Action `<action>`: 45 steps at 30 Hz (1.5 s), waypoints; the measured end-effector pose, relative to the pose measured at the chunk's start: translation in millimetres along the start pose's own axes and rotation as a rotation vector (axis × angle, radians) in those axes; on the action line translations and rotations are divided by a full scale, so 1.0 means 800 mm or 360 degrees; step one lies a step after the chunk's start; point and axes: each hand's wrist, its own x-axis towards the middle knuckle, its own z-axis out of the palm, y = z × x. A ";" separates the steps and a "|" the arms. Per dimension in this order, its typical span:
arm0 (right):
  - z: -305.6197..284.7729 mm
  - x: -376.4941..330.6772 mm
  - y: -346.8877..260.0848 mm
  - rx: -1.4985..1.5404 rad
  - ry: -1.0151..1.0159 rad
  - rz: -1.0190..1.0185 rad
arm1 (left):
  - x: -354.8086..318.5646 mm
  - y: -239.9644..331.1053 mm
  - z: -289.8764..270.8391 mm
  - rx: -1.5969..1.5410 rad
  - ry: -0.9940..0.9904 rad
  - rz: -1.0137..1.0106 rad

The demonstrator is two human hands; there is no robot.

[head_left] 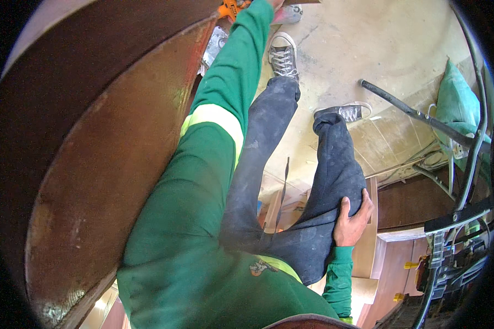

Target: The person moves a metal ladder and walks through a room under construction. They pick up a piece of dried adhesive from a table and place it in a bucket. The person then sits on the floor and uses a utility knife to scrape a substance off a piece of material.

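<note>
My left arm, in a green sleeve with a pale reflective band, stretches forward. Only a sliver of my left hand (276,3) shows at the top edge, and its fingers are out of sight. Close to it are an orange tool-like object (231,9), partly cut off, and a grey and reddish rounded object (288,14). My right hand (353,220) lies on the dark trousers (335,181) over my right thigh, thumb and fingers apart, holding nothing.
A large brown wooden panel (110,137) rises along my left side. At the right are a black metal tube (403,107), a teal bag (456,98), loose cables (422,159) and dark equipment with yellow parts (428,271). Light wooden boards (368,252) stand below my right thigh.
</note>
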 end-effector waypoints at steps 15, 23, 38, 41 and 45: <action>-0.003 0.012 0.010 0.0041 -0.0009 0.0032 | -0.078 0.014 -0.055 0.2634 0.0490 0.0208; -0.007 0.000 0.025 0.0110 0.0001 0.0032 | -0.189 0.003 -0.094 0.1946 0.0619 0.1016; 0.001 -0.041 0.077 0.0191 -0.0060 0.0166 | -0.298 0.060 0.010 0.0092 0.2130 0.0259; 0.007 -0.055 0.079 0.0155 -0.0071 0.0256 | -0.332 0.093 0.067 0.0146 0.2212 0.0070; 0.001 -0.061 0.074 0.0131 -0.0170 0.0332 | -0.361 0.147 0.098 0.0009 0.2107 0.0180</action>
